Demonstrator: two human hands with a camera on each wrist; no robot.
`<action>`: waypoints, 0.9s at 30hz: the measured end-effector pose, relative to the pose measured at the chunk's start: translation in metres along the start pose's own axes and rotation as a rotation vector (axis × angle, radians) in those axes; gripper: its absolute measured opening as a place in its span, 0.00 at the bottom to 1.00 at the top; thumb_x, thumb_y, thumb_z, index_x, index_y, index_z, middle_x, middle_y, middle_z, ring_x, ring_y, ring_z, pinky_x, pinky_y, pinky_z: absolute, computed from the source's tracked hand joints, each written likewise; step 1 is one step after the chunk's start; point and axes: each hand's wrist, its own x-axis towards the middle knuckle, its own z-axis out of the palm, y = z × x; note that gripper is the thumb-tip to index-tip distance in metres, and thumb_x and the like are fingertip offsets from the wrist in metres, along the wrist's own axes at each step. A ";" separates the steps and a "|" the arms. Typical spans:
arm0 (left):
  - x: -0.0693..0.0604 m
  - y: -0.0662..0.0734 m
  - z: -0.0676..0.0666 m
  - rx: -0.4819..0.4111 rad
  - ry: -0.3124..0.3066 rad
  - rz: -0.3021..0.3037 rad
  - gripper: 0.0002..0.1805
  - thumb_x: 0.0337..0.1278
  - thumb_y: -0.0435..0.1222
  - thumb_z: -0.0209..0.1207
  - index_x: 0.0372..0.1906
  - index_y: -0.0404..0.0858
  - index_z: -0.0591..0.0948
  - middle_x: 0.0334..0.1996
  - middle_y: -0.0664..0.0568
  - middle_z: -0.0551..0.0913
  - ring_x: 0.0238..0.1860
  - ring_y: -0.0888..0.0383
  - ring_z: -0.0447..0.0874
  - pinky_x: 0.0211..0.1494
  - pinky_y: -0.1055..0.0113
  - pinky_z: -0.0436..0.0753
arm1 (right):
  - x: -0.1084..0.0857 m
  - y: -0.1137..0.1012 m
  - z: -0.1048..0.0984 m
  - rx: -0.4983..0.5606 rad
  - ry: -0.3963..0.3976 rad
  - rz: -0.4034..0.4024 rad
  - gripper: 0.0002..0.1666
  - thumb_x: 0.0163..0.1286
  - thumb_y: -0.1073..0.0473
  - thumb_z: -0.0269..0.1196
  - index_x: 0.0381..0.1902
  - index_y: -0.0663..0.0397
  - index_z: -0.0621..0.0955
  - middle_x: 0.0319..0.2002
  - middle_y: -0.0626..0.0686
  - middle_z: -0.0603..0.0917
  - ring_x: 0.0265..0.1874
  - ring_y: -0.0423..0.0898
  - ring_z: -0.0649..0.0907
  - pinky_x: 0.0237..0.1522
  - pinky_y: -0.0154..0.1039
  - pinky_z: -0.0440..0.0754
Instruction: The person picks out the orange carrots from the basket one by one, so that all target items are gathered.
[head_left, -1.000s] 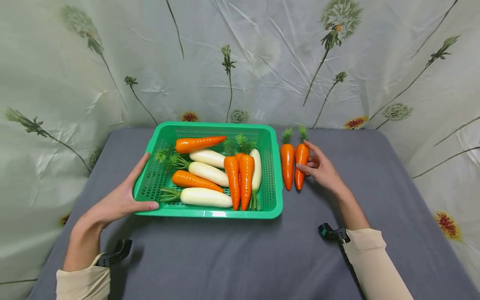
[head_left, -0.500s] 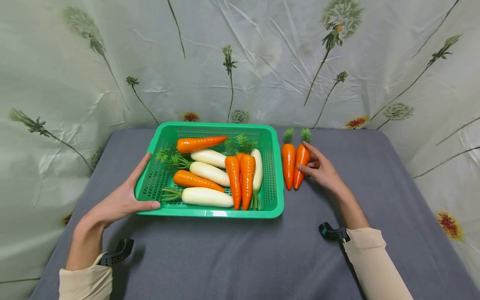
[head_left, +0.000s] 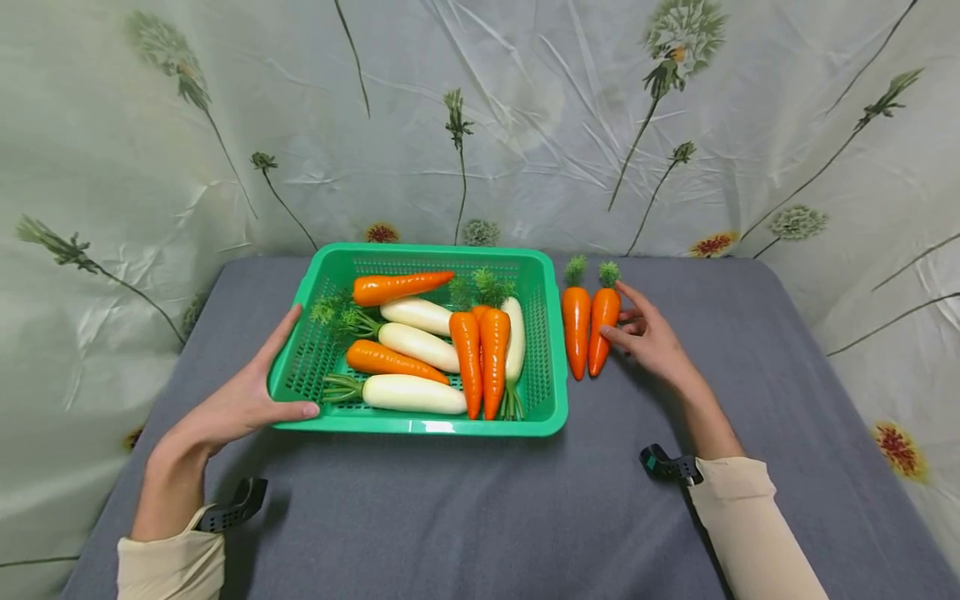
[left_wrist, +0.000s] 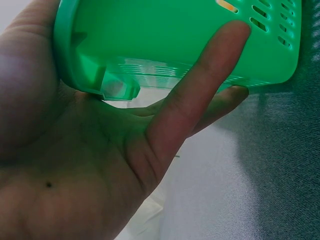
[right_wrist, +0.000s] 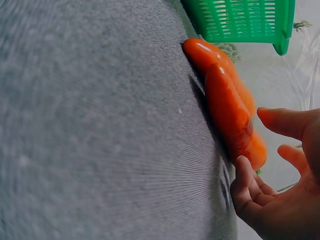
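Your left hand (head_left: 232,407) rests straight-fingered on the basket (head_left: 423,427) at 8 o'clock; light pressure there should steady it. Your right hand (head_left: 654,340), grasping nothing, spreads at the outer carrot (head_left: 604,310), at the basket's 3 o'clock; nudging gently should avoid rolling it into the inner carrot (head_left: 576,333).

A green plastic basket (head_left: 487,427) with slotted walls sits upright on a gray-covered worktop (head_left: 420,508), loaded with glossy orange carrots (head_left: 495,358) and white radishes (head_left: 414,393), some lying crosswise over others. Just beyond its right side, an inner carrot (head_left: 576,329) and an outer carrot (head_left: 604,318) lie side by side, feathery green tops at the far end, the outer one slightly slanted.
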 end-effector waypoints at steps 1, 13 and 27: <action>0.000 0.000 0.000 -0.001 0.001 -0.001 0.70 0.56 0.33 0.73 0.82 0.72 0.31 0.85 0.42 0.37 0.67 0.48 0.59 0.55 0.83 0.66 | 0.000 0.000 0.000 0.000 0.004 -0.001 0.49 0.75 0.56 0.65 0.86 0.45 0.53 0.63 0.70 0.70 0.38 0.43 0.77 0.31 0.38 0.81; 0.001 -0.001 0.001 -0.016 -0.003 -0.007 0.70 0.57 0.34 0.73 0.82 0.72 0.31 0.85 0.41 0.36 0.67 0.46 0.61 0.55 0.82 0.68 | 0.001 -0.004 -0.004 -0.021 0.048 -0.008 0.48 0.75 0.54 0.66 0.85 0.45 0.56 0.64 0.69 0.71 0.40 0.41 0.77 0.34 0.34 0.79; 0.000 -0.002 0.000 -0.031 -0.004 -0.009 0.70 0.57 0.34 0.73 0.81 0.73 0.32 0.86 0.43 0.33 0.74 0.39 0.52 0.55 0.86 0.63 | 0.001 -0.028 -0.001 -0.001 0.125 -0.135 0.40 0.74 0.60 0.67 0.79 0.53 0.66 0.59 0.68 0.78 0.42 0.32 0.78 0.38 0.28 0.75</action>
